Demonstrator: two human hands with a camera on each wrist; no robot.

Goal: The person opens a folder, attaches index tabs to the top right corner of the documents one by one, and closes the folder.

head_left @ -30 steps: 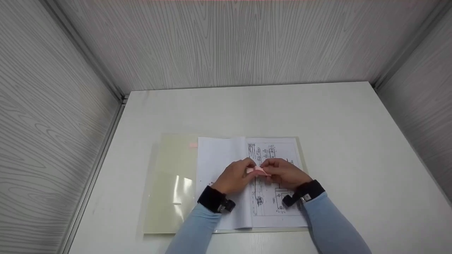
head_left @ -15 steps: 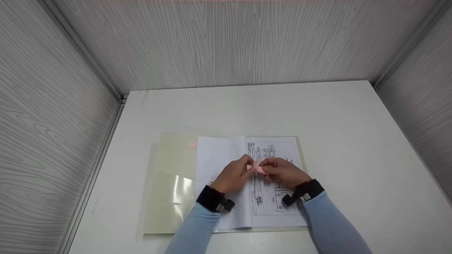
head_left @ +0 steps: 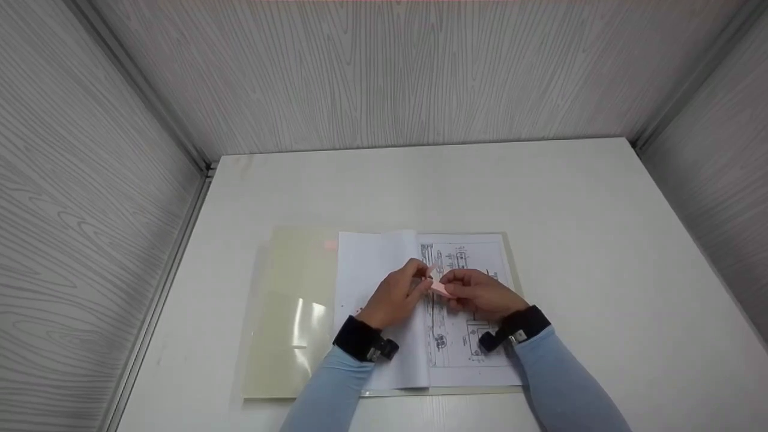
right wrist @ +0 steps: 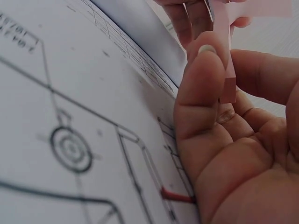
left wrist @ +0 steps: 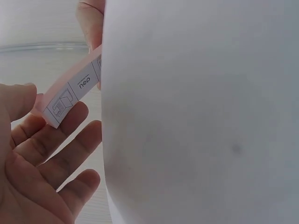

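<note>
Both hands meet over an open booklet [head_left: 375, 258], at a small pink sticky-note pad [head_left: 441, 289]. My right hand [head_left: 483, 294] pinches one end of the pad between thumb [right wrist: 202, 88] and index finger, as the right wrist view shows. At the other end, my left hand [head_left: 396, 294] grips the pad with its thumb [left wrist: 18, 100] and curled fingers. A pink slip [right wrist: 271, 9] sticks out from the pad, lifted from it beside the left fingers. On the pad's underside, a printed label [left wrist: 84, 84] faces the left wrist camera. A white page hides part of the pad there.
The booklet's right page [head_left: 468, 354] carries line drawings. A pale yellow-green cover [head_left: 282, 336] lies flat at left, and a pink tab [head_left: 330, 245] sticks out from the left page's edge. White table [head_left: 420, 192] surrounds it, with grey wood-grain panels [head_left: 384, 78] behind and beside.
The left fingers have shifted slightly up and away from the right hand. A pink slip now stands raised from the pad. My right hand has stayed nearly still.
</note>
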